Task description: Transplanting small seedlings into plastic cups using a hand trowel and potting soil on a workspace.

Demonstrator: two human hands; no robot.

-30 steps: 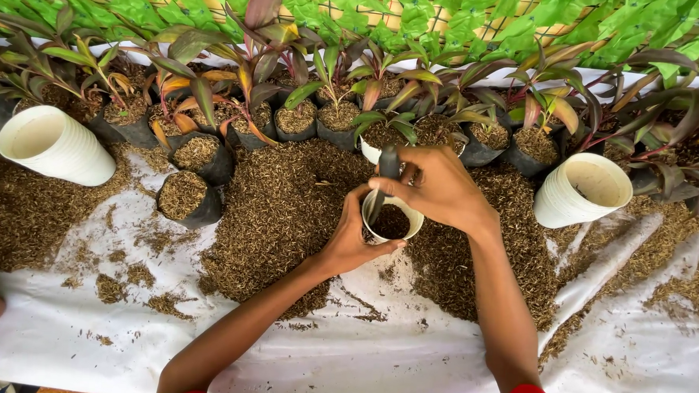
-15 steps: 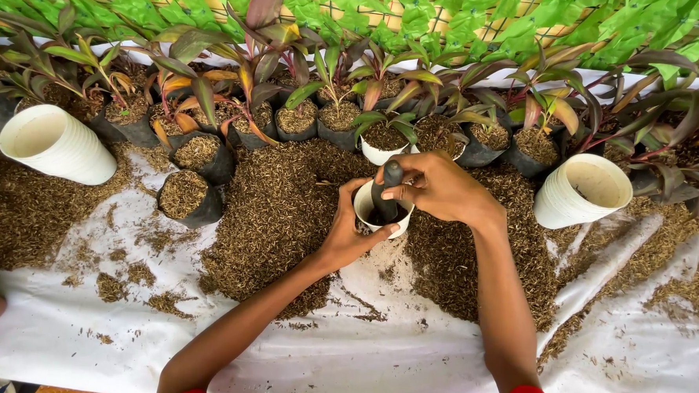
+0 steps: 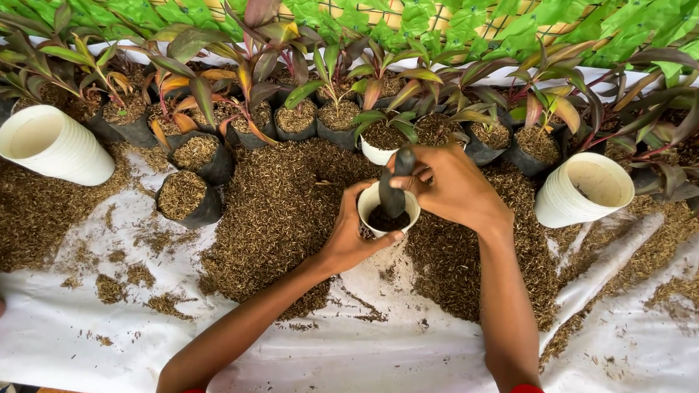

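Note:
My left hand point(image 3: 351, 236) grips a small white pot point(image 3: 389, 208) partly filled with dark soil, held on the brown husk pile point(image 3: 286, 209). My right hand point(image 3: 450, 185) holds a dark, stick-like tool point(image 3: 397, 192) whose lower end reaches into the pot. The tool leans slightly, with its top near my fingers. Both hands meet over the pot in the middle of the view.
Stacks of white pots lie on their sides at the left point(image 3: 52, 144) and right point(image 3: 585, 190). Two black bags of husk point(image 3: 186, 195) stand at left. A row of potted red-green plants point(image 3: 306, 100) lines the back. White sheet point(image 3: 405, 356) covers the near ground.
The tool went down into the pot and has since lifted slightly and tilted. The pot shifted a little under my left hand.

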